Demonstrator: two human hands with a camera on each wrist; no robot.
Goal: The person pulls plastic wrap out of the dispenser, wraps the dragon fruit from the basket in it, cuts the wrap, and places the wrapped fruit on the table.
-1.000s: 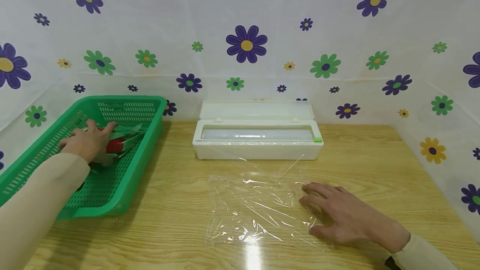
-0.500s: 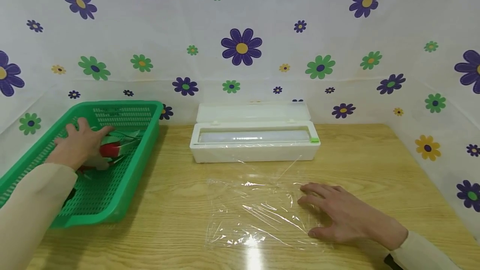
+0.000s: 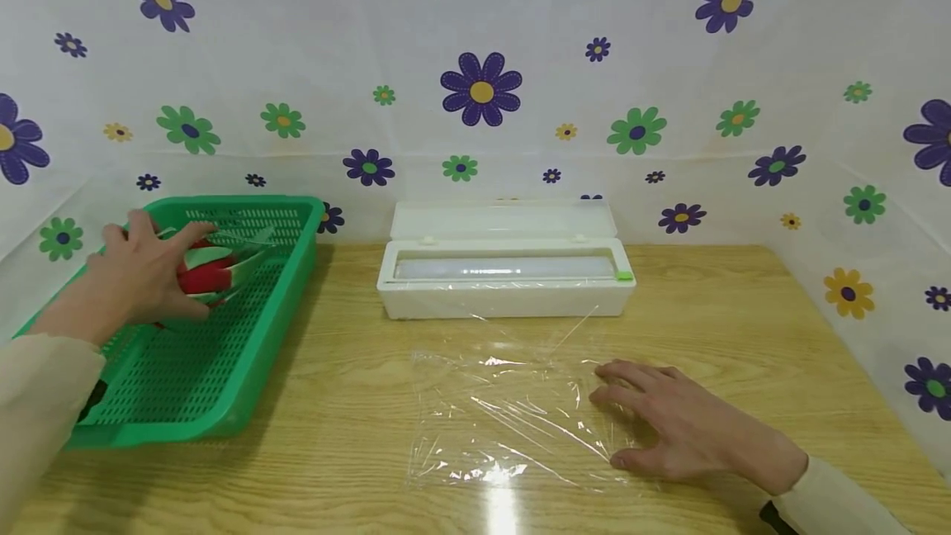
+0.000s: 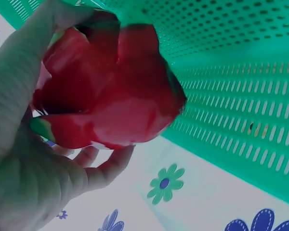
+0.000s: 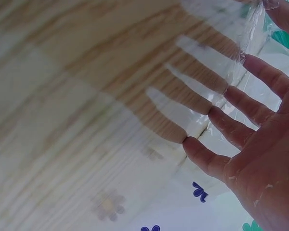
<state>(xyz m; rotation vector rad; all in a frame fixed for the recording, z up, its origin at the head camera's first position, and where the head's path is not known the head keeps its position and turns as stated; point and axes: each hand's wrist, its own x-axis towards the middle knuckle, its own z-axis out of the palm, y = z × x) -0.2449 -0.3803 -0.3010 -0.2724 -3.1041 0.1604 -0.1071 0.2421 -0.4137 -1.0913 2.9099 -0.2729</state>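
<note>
My left hand (image 3: 141, 275) grips a dragon fruit (image 3: 206, 277), red with green-tipped scales, inside the green basket (image 3: 248, 370). In the left wrist view the fruit (image 4: 111, 91) lies between thumb and curled fingers. A clear sheet of plastic wrap (image 3: 513, 419) is spread on the table, running out from a white wrap dispenser (image 3: 505, 302) with its lid raised. My right hand (image 3: 691, 428) touches the sheet's right edge with spread fingers. Its fingertips (image 5: 195, 144) meet the glossy tabletop in the right wrist view.
A roll of wrap (image 3: 505, 269) lies in the dispenser, which has a small green piece (image 3: 624, 276) at its right end. A flower-printed white cloth (image 3: 371, 40) hangs behind and along the right side. The wooden table (image 3: 334, 403) extends beneath everything.
Gripping the dragon fruit, my left hand has moved left and slightly up within the basket. My right hand has stayed at the plastic wrap's edge. The head view has shifted slightly.
</note>
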